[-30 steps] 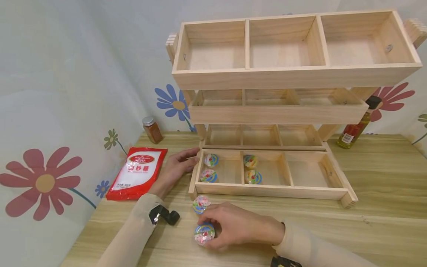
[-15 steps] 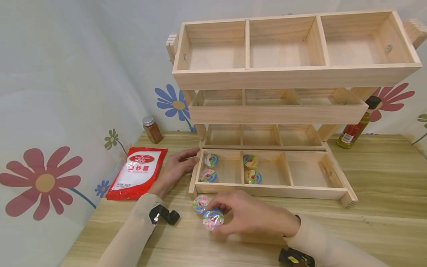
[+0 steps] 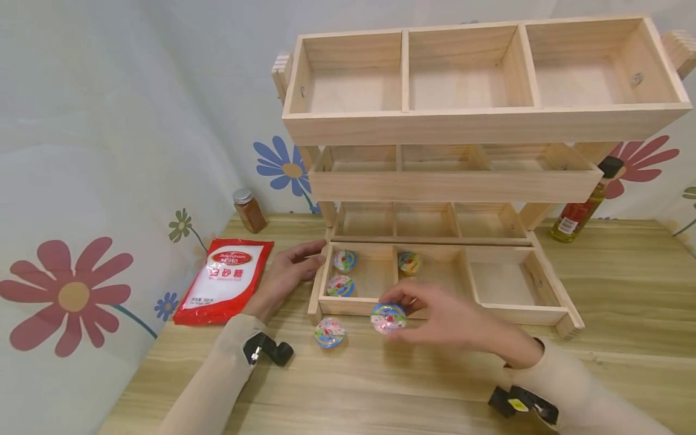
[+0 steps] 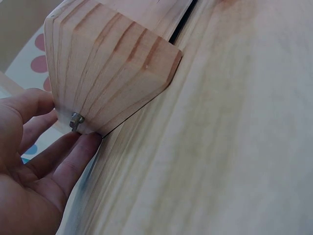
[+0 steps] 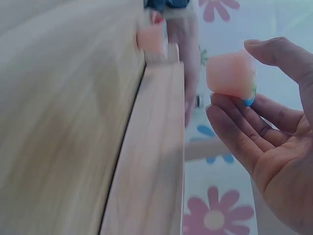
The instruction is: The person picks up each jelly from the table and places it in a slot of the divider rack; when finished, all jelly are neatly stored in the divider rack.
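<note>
My right hand (image 3: 451, 320) pinches a jelly cup (image 3: 388, 319) between thumb and fingertips, raised in front of the rack's lowest tray. In the right wrist view this jelly cup (image 5: 230, 74) is pale pink with a printed lid. My left hand (image 3: 288, 272) rests its fingers against the left side of the wooden rack (image 3: 484, 127), near a bolt (image 4: 75, 120). Another jelly cup (image 3: 329, 333) stands on the table before the rack's left foot. Two jelly cups sit in the left front compartment. One shows in the middle compartment, where my right hand covers part.
A red and white sugar bag (image 3: 225, 281) lies left of the rack. Behind it stands a spice jar (image 3: 249, 211) with a silver lid. An oil bottle (image 3: 579, 208) stands behind the rack's right side. The upper trays overhang the lowest one.
My right hand has lifted the pinched jelly cup off the table and carried it right and toward the rack, passing the other loose cup. My left hand has stayed in place.
</note>
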A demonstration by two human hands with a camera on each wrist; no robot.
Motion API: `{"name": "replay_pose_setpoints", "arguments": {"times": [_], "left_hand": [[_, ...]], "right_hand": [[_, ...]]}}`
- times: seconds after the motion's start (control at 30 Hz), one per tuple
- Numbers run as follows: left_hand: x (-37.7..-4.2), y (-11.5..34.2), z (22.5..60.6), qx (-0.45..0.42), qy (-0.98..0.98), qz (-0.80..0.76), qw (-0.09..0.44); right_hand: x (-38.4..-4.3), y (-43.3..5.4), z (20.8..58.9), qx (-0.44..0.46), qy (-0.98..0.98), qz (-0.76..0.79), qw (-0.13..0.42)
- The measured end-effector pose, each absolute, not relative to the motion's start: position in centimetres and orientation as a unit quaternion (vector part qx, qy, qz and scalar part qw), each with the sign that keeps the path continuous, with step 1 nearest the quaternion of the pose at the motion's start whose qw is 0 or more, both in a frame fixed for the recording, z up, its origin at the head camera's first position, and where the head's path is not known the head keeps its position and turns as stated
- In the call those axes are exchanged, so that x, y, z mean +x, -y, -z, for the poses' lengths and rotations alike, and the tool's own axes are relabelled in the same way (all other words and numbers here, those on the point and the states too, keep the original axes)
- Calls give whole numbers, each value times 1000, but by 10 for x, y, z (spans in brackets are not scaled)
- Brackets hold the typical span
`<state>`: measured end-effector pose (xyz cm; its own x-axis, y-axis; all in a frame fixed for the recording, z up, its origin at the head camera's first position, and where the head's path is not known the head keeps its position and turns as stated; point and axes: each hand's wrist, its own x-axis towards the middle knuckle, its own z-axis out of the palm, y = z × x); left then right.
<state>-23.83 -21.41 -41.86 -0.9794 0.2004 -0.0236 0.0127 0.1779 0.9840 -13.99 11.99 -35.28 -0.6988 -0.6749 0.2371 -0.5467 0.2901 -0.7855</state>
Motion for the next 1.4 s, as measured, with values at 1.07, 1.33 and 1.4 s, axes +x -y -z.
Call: {"name": "replay_pose_setpoints", "arguments": {"times": [1.07,1.33,1.4], "left_hand": [[-239,213,418,68,-761,-641,72],[-239,213,419,65,-762,-640,73],[-239,213,419,64,-763,-639,74]], "right_hand": [[-177,-235,344,-181,-897,401,-39],[-186,-246,349,-151,-907,393,-21],[-188,-249,351,-149,-909,390,-21]]}}
